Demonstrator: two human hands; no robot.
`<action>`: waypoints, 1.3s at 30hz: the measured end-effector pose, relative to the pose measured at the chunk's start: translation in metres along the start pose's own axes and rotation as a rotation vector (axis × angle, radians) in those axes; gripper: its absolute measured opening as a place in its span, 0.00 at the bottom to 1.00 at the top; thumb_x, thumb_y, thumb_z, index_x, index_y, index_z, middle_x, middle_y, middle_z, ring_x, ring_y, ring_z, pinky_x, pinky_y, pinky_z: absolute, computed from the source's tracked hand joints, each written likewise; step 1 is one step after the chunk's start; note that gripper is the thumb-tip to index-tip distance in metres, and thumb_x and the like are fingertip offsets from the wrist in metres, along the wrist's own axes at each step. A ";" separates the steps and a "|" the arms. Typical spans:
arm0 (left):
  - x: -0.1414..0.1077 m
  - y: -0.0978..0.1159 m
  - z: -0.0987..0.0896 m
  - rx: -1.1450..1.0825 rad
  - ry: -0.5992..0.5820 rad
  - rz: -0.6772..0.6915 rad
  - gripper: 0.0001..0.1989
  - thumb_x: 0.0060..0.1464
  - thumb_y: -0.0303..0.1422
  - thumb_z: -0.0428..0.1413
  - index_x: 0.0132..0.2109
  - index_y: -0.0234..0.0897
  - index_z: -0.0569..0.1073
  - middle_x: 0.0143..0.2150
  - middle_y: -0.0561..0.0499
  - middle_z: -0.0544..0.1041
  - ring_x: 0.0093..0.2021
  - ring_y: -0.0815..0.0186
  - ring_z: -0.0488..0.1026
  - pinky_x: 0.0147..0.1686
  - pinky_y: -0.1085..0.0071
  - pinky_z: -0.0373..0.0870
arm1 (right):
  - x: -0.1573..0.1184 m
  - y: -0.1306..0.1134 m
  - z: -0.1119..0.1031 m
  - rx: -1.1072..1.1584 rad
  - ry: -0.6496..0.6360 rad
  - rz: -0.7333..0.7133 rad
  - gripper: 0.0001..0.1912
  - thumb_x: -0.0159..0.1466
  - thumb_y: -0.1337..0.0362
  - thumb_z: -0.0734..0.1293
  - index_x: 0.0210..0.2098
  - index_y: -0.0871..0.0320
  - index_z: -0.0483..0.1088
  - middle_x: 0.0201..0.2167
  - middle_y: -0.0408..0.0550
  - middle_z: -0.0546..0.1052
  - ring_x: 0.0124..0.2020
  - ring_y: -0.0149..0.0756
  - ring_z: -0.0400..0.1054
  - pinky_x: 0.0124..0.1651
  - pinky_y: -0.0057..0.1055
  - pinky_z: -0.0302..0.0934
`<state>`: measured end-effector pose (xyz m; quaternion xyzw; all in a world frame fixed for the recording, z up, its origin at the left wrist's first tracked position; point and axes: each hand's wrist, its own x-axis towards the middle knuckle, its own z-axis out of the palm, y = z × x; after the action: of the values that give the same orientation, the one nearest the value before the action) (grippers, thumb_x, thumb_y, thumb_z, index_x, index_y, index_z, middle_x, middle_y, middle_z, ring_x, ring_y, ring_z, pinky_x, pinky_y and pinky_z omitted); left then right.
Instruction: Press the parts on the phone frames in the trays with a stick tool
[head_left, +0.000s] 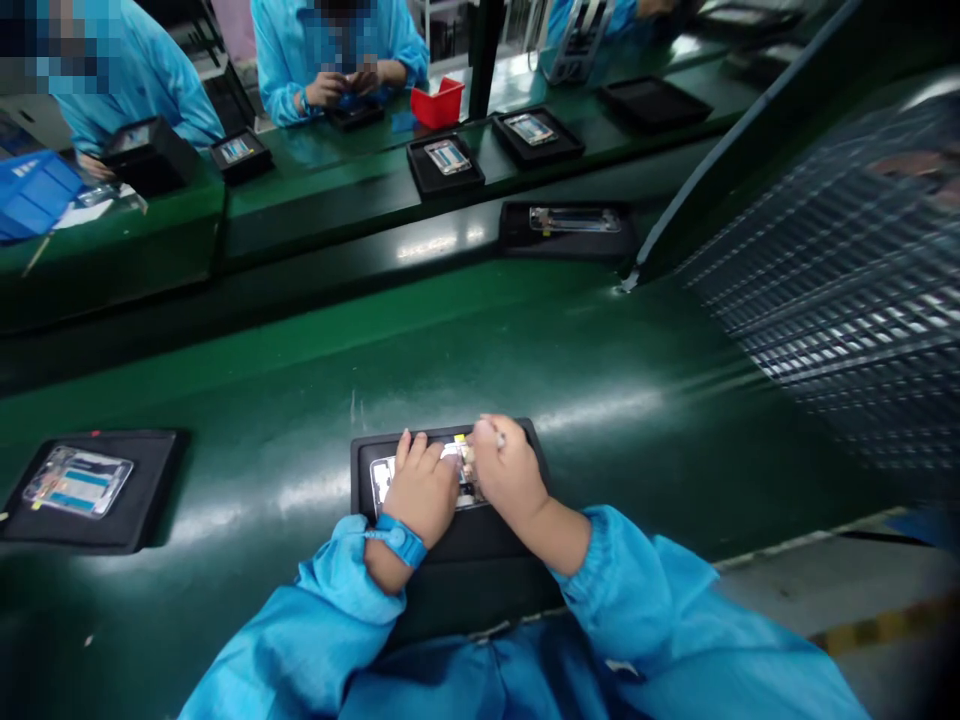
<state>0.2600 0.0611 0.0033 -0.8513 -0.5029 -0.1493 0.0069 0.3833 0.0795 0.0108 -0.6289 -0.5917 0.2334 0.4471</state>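
A phone body (382,479) with its insides exposed lies in a black tray (465,545) in front of me. My left hand (424,487), a blue band at its wrist, rests over the phone with fingers stretched towards the tray's far edge and the thumb on the phone's middle. Curled into a closed grip, my right hand (504,462) is over the phone's right part. Whatever its fingers pinch is hidden. Between the hands show small parts and a yellow tab (460,438).
Another black tray (154,500) with an opened phone (79,482) lies at left. Beyond the bench runs a lower strip with a tray (517,240). Across it, co-workers in blue sit near more trays, a red bin (437,103) and a blue bin (37,195). A metal-mesh panel (847,260) stands at right.
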 end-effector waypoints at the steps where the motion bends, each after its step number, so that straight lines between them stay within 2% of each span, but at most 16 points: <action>1: 0.000 0.000 0.000 0.000 0.011 -0.002 0.08 0.52 0.28 0.48 0.36 0.35 0.72 0.37 0.48 0.73 0.47 0.55 0.65 0.53 0.52 0.56 | 0.000 0.002 -0.001 0.067 0.020 0.129 0.14 0.62 0.55 0.53 0.34 0.57 0.63 0.24 0.47 0.74 0.22 0.36 0.69 0.25 0.31 0.64; 3: 0.001 0.001 0.000 0.001 0.029 -0.004 0.08 0.53 0.29 0.48 0.36 0.35 0.72 0.37 0.49 0.73 0.47 0.55 0.65 0.53 0.52 0.56 | -0.002 0.004 -0.003 0.190 0.043 0.286 0.15 0.61 0.53 0.53 0.36 0.58 0.61 0.24 0.46 0.73 0.19 0.33 0.67 0.20 0.29 0.62; 5: 0.001 0.001 0.000 0.004 0.037 -0.005 0.09 0.53 0.29 0.47 0.36 0.35 0.72 0.37 0.48 0.73 0.47 0.55 0.65 0.52 0.51 0.56 | -0.004 0.005 -0.004 0.256 0.057 0.318 0.16 0.61 0.52 0.54 0.37 0.58 0.60 0.24 0.45 0.73 0.17 0.32 0.66 0.19 0.28 0.62; 15: 0.002 0.003 -0.003 0.035 -0.003 0.003 0.10 0.54 0.28 0.47 0.37 0.34 0.72 0.37 0.47 0.72 0.47 0.54 0.65 0.52 0.51 0.56 | -0.009 0.015 0.000 0.224 0.059 0.152 0.14 0.61 0.54 0.55 0.39 0.58 0.60 0.26 0.48 0.73 0.28 0.38 0.70 0.32 0.37 0.65; 25: 0.002 0.001 -0.004 0.017 -0.032 0.012 0.09 0.52 0.26 0.48 0.38 0.36 0.71 0.38 0.47 0.71 0.47 0.54 0.64 0.53 0.50 0.55 | -0.010 0.015 -0.001 0.093 0.066 -0.027 0.13 0.61 0.56 0.54 0.39 0.58 0.61 0.27 0.50 0.74 0.32 0.39 0.70 0.35 0.39 0.65; 29: 0.002 0.002 -0.005 0.007 -0.036 0.006 0.09 0.51 0.26 0.49 0.38 0.36 0.71 0.38 0.47 0.71 0.48 0.54 0.64 0.53 0.50 0.55 | -0.009 0.012 -0.004 0.035 0.063 -0.084 0.12 0.62 0.57 0.54 0.38 0.57 0.62 0.27 0.49 0.74 0.31 0.38 0.70 0.35 0.37 0.65; 32: 0.002 0.001 -0.005 0.012 -0.055 0.004 0.10 0.51 0.26 0.48 0.39 0.35 0.72 0.38 0.47 0.72 0.48 0.54 0.64 0.53 0.50 0.55 | -0.005 0.005 -0.006 -0.027 0.018 -0.183 0.12 0.62 0.59 0.53 0.36 0.56 0.64 0.28 0.49 0.74 0.31 0.37 0.70 0.34 0.34 0.65; 36: 0.001 0.000 -0.003 0.003 -0.086 0.017 0.14 0.48 0.25 0.48 0.42 0.34 0.71 0.39 0.46 0.72 0.48 0.52 0.64 0.53 0.50 0.54 | 0.000 -0.007 -0.004 -0.178 -0.165 -0.380 0.16 0.63 0.61 0.51 0.32 0.58 0.67 0.26 0.51 0.74 0.28 0.39 0.69 0.32 0.35 0.65; 39: -0.001 -0.002 -0.001 -0.010 -0.105 0.024 0.18 0.47 0.24 0.48 0.47 0.36 0.69 0.41 0.45 0.72 0.50 0.52 0.62 0.54 0.48 0.52 | 0.000 -0.011 0.001 -0.247 -0.246 -0.439 0.19 0.63 0.60 0.49 0.26 0.58 0.67 0.22 0.52 0.73 0.25 0.41 0.68 0.30 0.36 0.64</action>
<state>0.2581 0.0614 0.0037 -0.8640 -0.4916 -0.1069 -0.0218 0.3767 0.0782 0.0193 -0.5023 -0.7876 0.1319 0.3317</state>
